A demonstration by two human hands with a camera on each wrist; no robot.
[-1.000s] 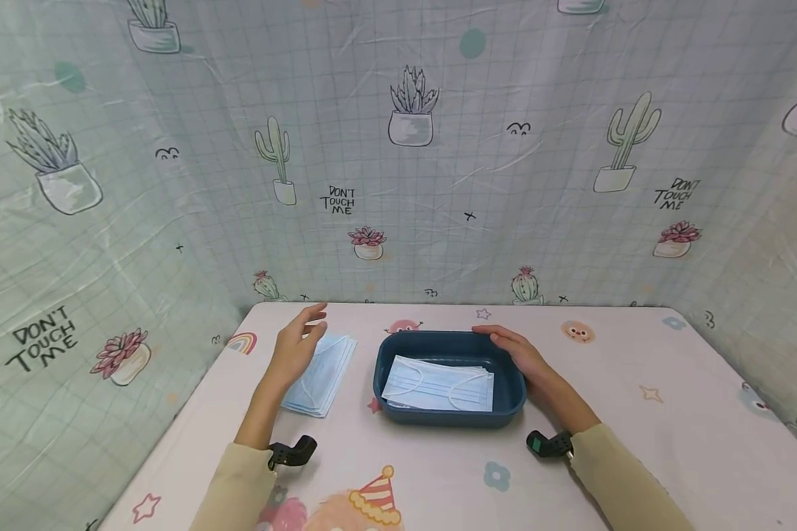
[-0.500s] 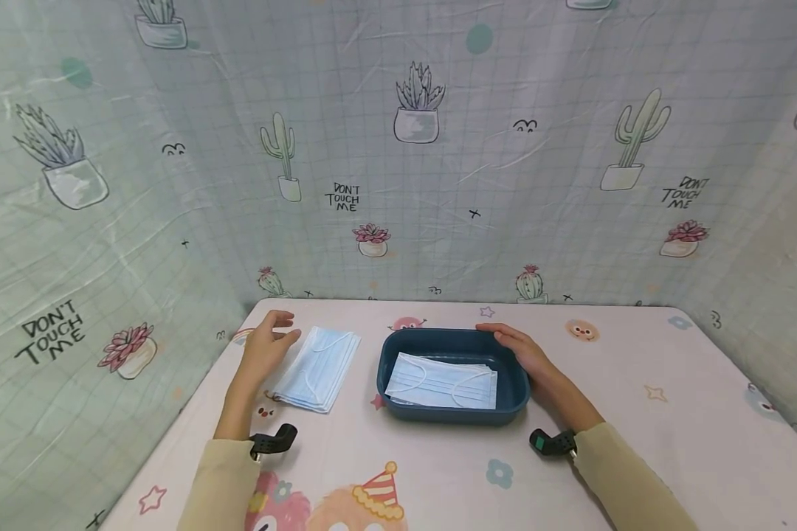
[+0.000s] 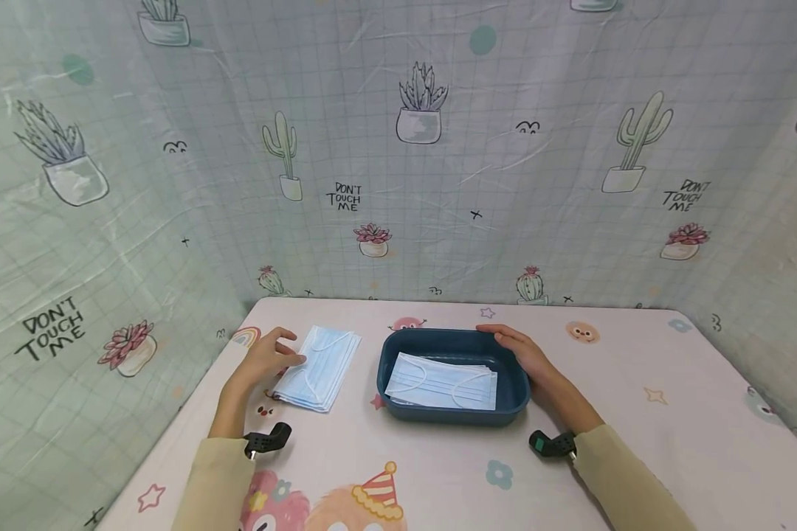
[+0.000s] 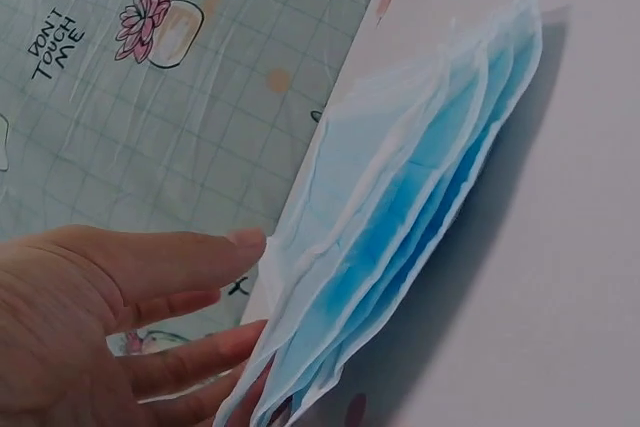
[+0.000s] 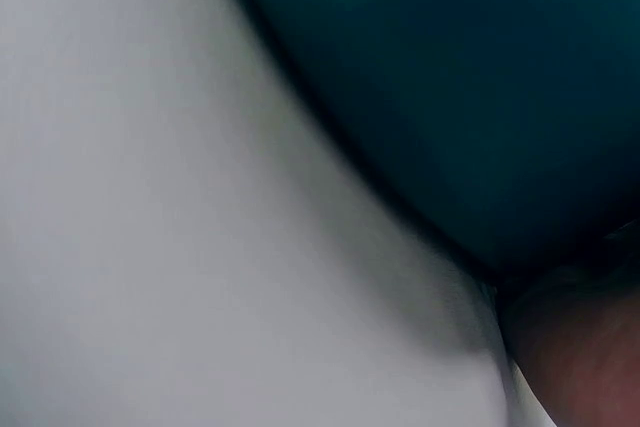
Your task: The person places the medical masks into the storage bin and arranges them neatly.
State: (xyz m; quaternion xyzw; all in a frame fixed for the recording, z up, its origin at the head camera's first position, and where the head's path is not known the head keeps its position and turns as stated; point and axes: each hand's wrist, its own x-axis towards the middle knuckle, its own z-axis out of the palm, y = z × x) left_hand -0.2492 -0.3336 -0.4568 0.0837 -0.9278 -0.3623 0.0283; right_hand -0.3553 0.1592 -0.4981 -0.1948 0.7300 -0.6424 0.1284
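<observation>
A stack of light blue face masks (image 3: pixel 322 372) lies on the table, left of a dark blue box (image 3: pixel 448 416). My left hand (image 3: pixel 266 358) is at the stack's left edge, fingers relaxed and thumb overlapping the masks in the head view. The left wrist view has the thumb tip right at the edge of the masks (image 4: pixel 400 212), with a gap between thumb and fingers. More face masks (image 3: pixel 438 383) lie flat inside the box, ear loops on top. My right hand (image 3: pixel 521 350) rests along the box's far right corner, fingers extended at the rim; its thumb is hidden.
The box and masks stand on a pale pink table cover (image 3: pixel 452 472) printed with cartoon figures. Behind and at both sides hangs a grey-green curtain (image 3: pixel 345 147) with cactus drawings. Each wrist carries a black camera mount (image 3: pixel 268 439).
My left hand has moved left off the top of the mask stack, then lowered to its left edge. The right hand has stayed on the box; the head view has shifted slightly.
</observation>
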